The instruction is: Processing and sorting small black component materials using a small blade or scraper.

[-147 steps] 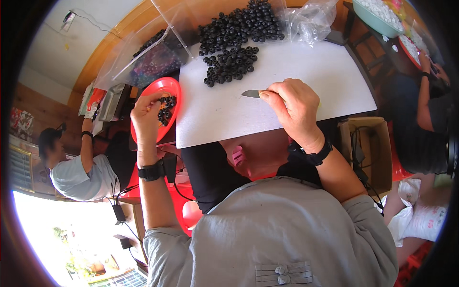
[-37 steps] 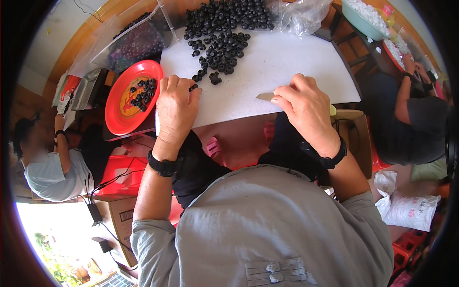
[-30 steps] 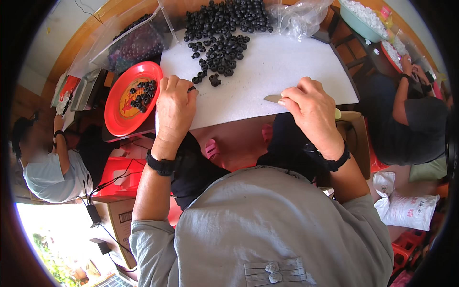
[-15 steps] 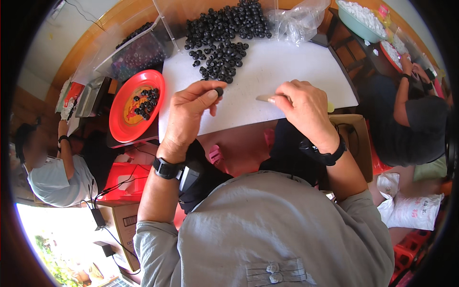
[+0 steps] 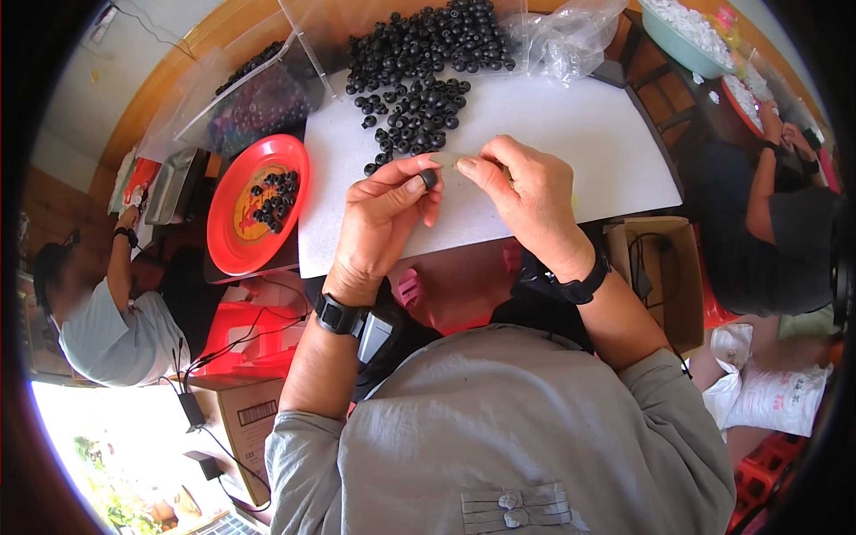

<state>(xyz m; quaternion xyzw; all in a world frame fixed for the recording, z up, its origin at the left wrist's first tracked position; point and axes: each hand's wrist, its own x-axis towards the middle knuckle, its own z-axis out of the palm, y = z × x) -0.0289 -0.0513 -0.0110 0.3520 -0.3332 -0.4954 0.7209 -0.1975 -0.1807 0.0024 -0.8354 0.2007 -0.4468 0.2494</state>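
My left hand (image 5: 376, 218) pinches a small round black part (image 5: 429, 178) between thumb and forefinger, above the front of a white work surface (image 5: 553, 125). A thin, pale flat blade-like tool (image 5: 446, 160) is gripped in my right hand (image 5: 533, 192). Its tip reaches my left fingertips, just above the black part; whether it touches the part I cannot tell. Beyond my hands lies a big pile of similar black parts (image 5: 428, 45), with a looser group trailing toward me. A red plate (image 5: 218, 214) to the left holds several more.
Clear plastic bags (image 5: 571, 40) lie at the back right, and a clear bin of dark parts (image 5: 259, 111) stands back left. An open cardboard box (image 5: 687, 294) is beside my right forearm. Co-workers sit at left (image 5: 116, 312) and right (image 5: 758, 232).
My right hand has moved left with the pale tool, bringing it up to my left hand. My left hand has shifted slightly right and nearer, still holding the black part.
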